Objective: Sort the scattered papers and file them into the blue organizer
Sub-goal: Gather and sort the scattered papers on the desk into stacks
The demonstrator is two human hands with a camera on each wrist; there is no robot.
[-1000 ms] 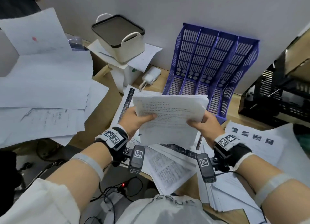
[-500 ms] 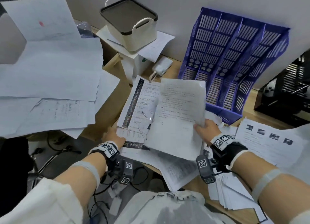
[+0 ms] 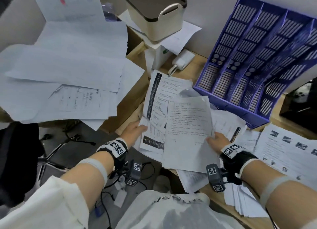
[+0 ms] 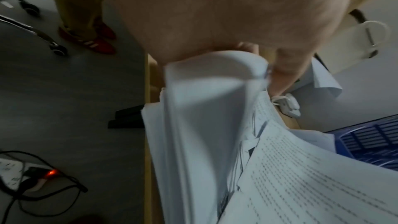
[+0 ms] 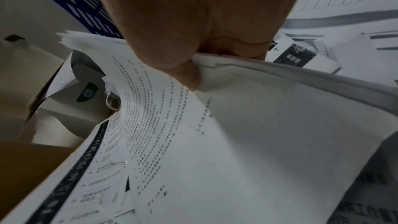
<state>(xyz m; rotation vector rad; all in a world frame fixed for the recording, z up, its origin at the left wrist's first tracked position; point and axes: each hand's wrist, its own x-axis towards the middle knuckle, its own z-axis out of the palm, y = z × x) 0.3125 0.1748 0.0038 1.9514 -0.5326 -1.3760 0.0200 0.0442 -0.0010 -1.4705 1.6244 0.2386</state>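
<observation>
Far left: a loose heap of large white sheets (image 3: pixel 68 71) lies on a raised surface, well apart from our hands.
Left hand: our left hand (image 3: pixel 135 132) reaches in from the desk edge, thumb and fingers pinching the left edge of the white printed sheets with a black side band (image 3: pixel 155 102); in the left wrist view that edge bows upward under the pinch.
Handling: we judge these papers light, limp and slippery against one another, so a loose pinch could let them fan out or slide; we would grip a gathered bundle along its long edges, both hands opposed.
Centre: the stapled bundle of white text pages (image 3: pixel 187 132) lies tilted over the banded sheets, its near edge over the wooden desk (image 3: pixel 197 62) edge.
Right hand: our right hand (image 3: pixel 217 142) grips the bundle's right edge, thumb on top, fingers curled beneath, forearm angled in from the right.
Right: the blue slotted plastic organizer (image 3: pixel 267 57) stands against the wall just beyond the papers, its compartments showing no paper.
Far right: more printed pages (image 3: pixel 289 150) lie spread on the desk.
</observation>
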